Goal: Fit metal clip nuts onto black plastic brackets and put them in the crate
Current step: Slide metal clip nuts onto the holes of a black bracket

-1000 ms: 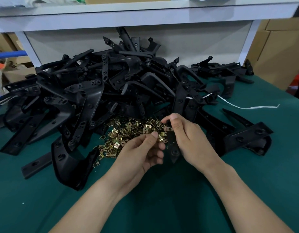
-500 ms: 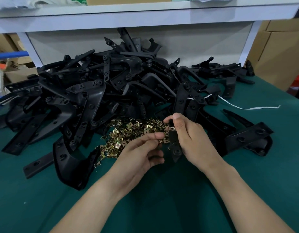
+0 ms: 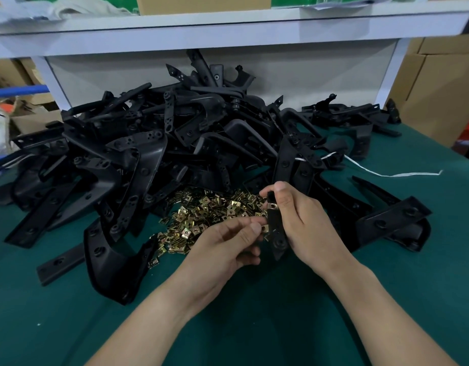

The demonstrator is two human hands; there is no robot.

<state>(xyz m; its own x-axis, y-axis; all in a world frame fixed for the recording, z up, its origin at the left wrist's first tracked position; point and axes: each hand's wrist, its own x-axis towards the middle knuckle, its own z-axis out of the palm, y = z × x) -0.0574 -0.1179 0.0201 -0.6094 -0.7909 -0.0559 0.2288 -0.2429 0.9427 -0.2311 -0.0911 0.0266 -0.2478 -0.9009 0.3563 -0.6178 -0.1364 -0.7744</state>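
Right grip (image 3: 307,225) holds bracket (image 3: 277,233). Left grip (image 3: 228,241) pinches clip nut (image 3: 265,229) just beside it. Best slide nut on square, holes aligned.

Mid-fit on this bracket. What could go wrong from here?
1. The left hand only pinches the clip nut at the bracket edge; it may slip into the loose clip pile.
2. The right hand grips the bracket near its top, so the free lower end could twist under the push.
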